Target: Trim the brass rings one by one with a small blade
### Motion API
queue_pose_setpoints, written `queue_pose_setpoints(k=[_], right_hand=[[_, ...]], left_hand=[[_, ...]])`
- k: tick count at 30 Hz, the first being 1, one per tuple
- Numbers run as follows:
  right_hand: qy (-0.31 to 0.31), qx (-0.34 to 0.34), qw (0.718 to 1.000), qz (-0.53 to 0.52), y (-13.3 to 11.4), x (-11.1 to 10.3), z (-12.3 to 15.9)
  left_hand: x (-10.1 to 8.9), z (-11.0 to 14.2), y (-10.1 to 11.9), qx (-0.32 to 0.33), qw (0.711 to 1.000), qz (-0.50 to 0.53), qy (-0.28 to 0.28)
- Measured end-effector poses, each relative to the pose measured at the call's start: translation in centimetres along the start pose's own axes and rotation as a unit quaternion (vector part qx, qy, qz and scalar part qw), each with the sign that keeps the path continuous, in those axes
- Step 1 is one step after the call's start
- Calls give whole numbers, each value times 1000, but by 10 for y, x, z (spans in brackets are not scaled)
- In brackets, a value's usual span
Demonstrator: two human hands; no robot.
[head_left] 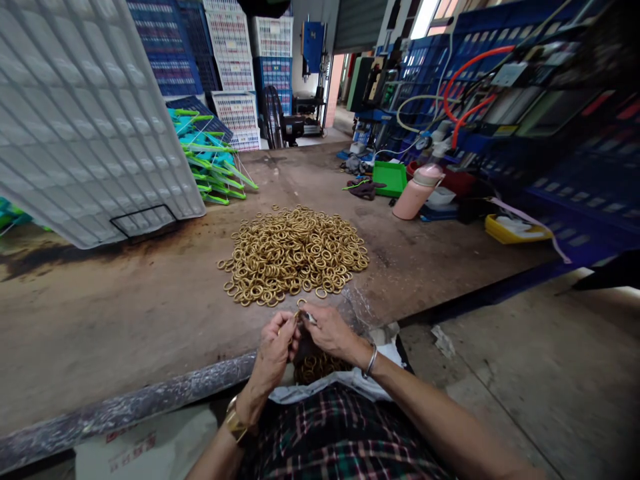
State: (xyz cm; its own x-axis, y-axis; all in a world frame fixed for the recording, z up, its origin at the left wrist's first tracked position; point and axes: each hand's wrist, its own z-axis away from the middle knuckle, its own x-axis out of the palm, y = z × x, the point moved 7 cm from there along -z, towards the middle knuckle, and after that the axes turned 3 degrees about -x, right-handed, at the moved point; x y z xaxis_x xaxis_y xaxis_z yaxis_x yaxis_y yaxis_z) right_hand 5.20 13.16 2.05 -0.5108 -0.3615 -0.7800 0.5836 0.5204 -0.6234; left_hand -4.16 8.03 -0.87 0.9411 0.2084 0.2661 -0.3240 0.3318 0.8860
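Note:
A heap of gold-coloured rings (pixel 300 250) lies on the brown table (pixel 165 320) in front of me. Over the table's near edge, my left hand (pixel 279 341) is closed, and its thumb and fingers pinch a gold ring (pixel 296 315). My right hand (pixel 333 328) is closed close beside it, round a small tool with a pale, metallic-looking part (pixel 311 319); its kind is too small to make out. Just beyond the fingertips is a single ring (pixel 301 303). Below my hands, more gold rings (pixel 320 368) lie in a white bag (pixel 390 353) at my lap.
A large white plastic crate (pixel 95 120) stands tilted at left, with green and blue plastic pieces (pixel 215 163) behind it. Toward the right are a pink bottle (pixel 417 193), a green tray (pixel 390 178), a yellow tray (pixel 517 230) and a machine with orange hoses (pixel 450 87).

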Motion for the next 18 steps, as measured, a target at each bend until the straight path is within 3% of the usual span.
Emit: queue_pose_setpoints(k=[4,14,16,18], right_hand=[[-38,0,996,86,-1,5,3],[-112,27,981,154,0,8,0],[-105,49,977,179,11,6,-1],[-86,77,972,206,23,3,-2]], left_hand=[[0,0,2,6,999,-30,8],[2,5,14,67,993,-96,18],[9,14,16,61,993,-102,-10],[20,26,11,16,993,-94,-72]])
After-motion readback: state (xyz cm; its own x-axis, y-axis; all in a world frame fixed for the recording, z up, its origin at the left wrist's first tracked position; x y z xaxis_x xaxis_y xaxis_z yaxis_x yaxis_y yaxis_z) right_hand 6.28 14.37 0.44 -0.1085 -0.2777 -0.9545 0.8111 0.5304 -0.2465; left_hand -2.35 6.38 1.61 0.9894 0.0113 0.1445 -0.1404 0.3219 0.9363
